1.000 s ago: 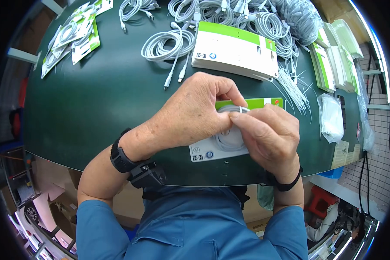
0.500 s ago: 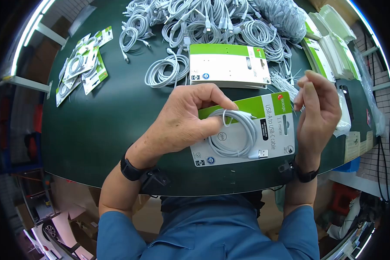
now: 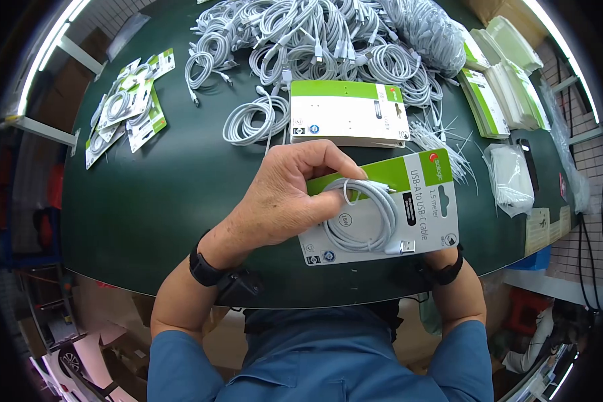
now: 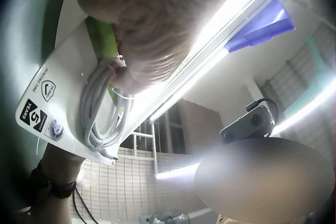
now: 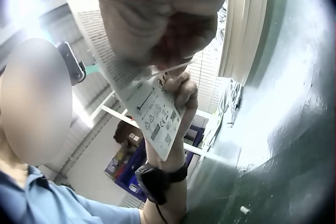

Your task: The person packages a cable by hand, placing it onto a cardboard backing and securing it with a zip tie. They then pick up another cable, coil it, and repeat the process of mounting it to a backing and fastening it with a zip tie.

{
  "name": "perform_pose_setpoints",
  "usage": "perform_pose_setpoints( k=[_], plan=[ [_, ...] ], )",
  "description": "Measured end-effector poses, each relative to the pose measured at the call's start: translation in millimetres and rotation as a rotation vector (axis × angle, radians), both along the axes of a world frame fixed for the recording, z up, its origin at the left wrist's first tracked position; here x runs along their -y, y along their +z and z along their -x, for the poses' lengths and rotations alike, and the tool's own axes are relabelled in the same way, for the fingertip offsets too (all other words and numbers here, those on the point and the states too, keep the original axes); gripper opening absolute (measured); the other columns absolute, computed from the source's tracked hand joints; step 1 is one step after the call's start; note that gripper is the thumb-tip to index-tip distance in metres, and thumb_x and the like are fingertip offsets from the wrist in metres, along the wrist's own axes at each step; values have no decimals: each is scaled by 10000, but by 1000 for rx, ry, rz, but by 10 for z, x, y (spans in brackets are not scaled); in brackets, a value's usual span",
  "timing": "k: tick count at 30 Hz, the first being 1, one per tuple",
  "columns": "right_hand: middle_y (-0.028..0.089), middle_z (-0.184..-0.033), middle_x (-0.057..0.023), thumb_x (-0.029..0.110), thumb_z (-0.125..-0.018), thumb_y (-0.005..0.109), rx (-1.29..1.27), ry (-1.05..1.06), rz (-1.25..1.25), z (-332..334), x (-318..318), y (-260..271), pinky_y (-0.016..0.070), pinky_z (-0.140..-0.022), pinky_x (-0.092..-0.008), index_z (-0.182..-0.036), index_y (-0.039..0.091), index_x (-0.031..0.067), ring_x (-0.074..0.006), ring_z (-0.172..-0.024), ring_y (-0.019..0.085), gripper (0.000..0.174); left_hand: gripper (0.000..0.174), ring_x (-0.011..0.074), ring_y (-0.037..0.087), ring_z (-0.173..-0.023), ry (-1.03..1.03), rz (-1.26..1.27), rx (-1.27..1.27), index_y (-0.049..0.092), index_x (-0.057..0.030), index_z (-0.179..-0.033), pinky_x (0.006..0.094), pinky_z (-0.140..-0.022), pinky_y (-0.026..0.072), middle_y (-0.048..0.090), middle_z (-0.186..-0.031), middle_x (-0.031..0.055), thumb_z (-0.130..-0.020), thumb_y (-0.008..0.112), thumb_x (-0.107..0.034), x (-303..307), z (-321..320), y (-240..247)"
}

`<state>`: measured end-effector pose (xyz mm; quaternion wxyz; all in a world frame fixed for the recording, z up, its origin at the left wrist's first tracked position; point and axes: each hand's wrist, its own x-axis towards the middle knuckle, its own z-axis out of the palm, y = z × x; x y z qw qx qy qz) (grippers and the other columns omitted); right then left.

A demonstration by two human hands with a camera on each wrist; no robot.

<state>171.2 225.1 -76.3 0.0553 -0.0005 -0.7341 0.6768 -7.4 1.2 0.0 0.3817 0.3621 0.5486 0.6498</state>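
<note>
My left hand (image 3: 295, 194) pinches a coiled white USB cable (image 3: 388, 218) against a green and white packaging card (image 3: 442, 211) printed "USB-A to USB-C cable". A thin white tie loops round the top of the coil beside the thumb, and the USB-A plug lies at the coil's lower right. Behind the card, my right hand (image 5: 163, 19) is hidden in the head view except near the wrist. In the right wrist view its fingers curl at the card's printed back, pinching a thin white cable tie (image 5: 173, 68) that sticks out there.
A stack of cards (image 3: 345, 120) stands just beyond, with one coiled cable (image 3: 251, 124) beside it. Many cables (image 3: 308, 40) are heaped at the back. Carded cables (image 3: 130, 110) lie left; loose ties (image 3: 445, 147), a plastic bag (image 3: 509, 177) and more cards (image 3: 486, 107) are at right.
The right hand left the coil's front, showed raised beside the card, then went behind it. The left hand keeps its pinch on the coil and card, which has tilted slightly.
</note>
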Motion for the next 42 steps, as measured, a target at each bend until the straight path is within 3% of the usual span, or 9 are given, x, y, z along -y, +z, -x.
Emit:
perform_pose_setpoints(
  k=[5,7,9,12,23,29,35,39,42],
  plan=[
    [708,-1107,-60,237,-973,783,110,121,708,313,81,149,557,-753,-251,-1288,623,35,-150,-921,698,407,244,138,714,-1068,-17,69,-61,737,-3,-1086,316,-1016,566,753,-1119,73,-869,681,93,4,-15,-53],
    [685,-953,-53,183,-928,786,-75,147,283,458,62,228,515,-664,-257,-1107,656,33,-151,-797,670,267,304,142,720,-1073,-35,67,-73,739,5,-1109,315,-1012,572,756,-1121,75,-845,642,120,6,-21,-64],
    [634,-803,-49,122,-864,791,-345,57,-577,560,47,469,457,-577,-272,-913,652,33,-158,-681,621,172,340,142,723,-1074,-57,68,-181,739,14,-1141,313,-1002,580,757,-1120,74,-838,632,124,7,-85,33],
    [570,-697,-72,78,-777,786,-355,-72,-625,549,56,503,410,-523,-313,-784,639,35,-191,-587,577,154,449,172,747,-1057,-70,39,-305,743,14,-1211,316,-973,594,764,-1106,96,-798,620,138,2,-116,56],
    [569,-674,-74,-40,-757,656,-305,-137,-588,542,-15,557,467,-552,-318,-786,614,28,-194,-560,573,86,445,300,700,-879,-27,-87,-1110,776,-87,-1146,398,-745,581,723,-1003,73,-743,750,100,-77,-135,-55],
    [593,-671,-97,-26,-755,666,-315,-138,-598,556,38,516,485,-555,-340,-765,604,30,-233,-574,617,84,378,281,694,-855,-34,31,-1109,753,-80,-1059,403,-689,563,709,-968,54,-708,893,-52,-100,-324,111],
    [606,-665,-84,-19,-771,672,-304,-168,-652,534,-22,462,481,-553,-338,-781,627,18,-188,-575,612,59,327,297,671,-773,-51,77,-1251,699,-62,-1008,397,-650,549,620,-890,91,-727,853,-2,-126,-405,122],
    [705,-772,-34,43,-933,663,62,-30,-308,519,-131,499,481,-598,-261,-962,733,-9,-53,-687,624,92,359,294,643,-748,-1,11,-1290,685,-43,-1029,396,-629,545,600,-903,101,-712,816,63,-119,-379,110],
    [734,-868,-38,81,-1022,632,-29,-322,177,530,-203,585,496,-651,-223,-1092,741,-8,-53,-726,635,158,414,224,656,-779,185,22,-1163,682,-16,-1100,338,-678,569,629,-917,74,-723,776,124,-57,-160,150]
  ],
)
